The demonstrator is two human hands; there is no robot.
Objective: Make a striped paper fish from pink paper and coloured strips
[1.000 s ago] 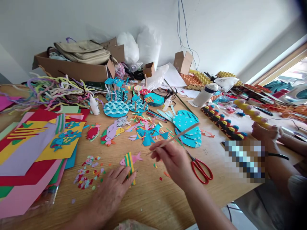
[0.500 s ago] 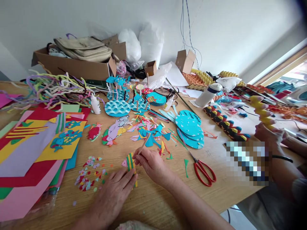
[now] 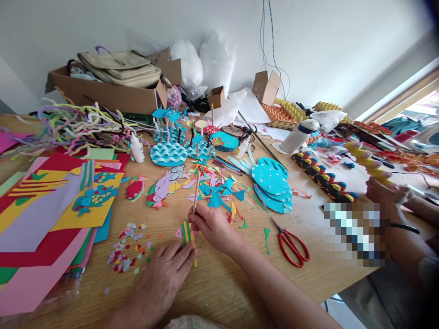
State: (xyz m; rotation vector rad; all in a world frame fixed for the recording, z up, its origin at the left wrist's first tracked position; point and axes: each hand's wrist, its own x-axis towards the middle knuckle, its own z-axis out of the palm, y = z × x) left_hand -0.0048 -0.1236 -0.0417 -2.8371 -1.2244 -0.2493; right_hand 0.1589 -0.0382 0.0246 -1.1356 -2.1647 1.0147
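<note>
A small paper fish (image 3: pixel 185 232) with a pink head and green and yellow stripes lies on the table in front of me. My left hand (image 3: pixel 164 269) rests flat across its lower part, fingers stretched out, with the end of a yellow strip showing below them. At the fish's right edge, my right hand (image 3: pixel 214 228) is closed around a thin wooden stick (image 3: pixel 196 192) that points upward. Its lower end is hidden by my fingers. Left of my hands is a scatter of tiny paper confetti (image 3: pixel 128 249).
Red-handled scissors (image 3: pixel 293 246) lie to the right, near blue paper discs (image 3: pixel 272 183). Coloured paper sheets (image 3: pixel 51 228) are stacked at left. Paper scraps (image 3: pixel 219 187) and a white glue bottle (image 3: pixel 137 148) are farther back. A co-worker's hands (image 3: pixel 387 192) hold a yellow zigzag strip at right.
The stick in my right hand has swung from leaning right to nearly upright. My left hand and the fish stay in place. The co-worker's yellow strip has tilted leftward.
</note>
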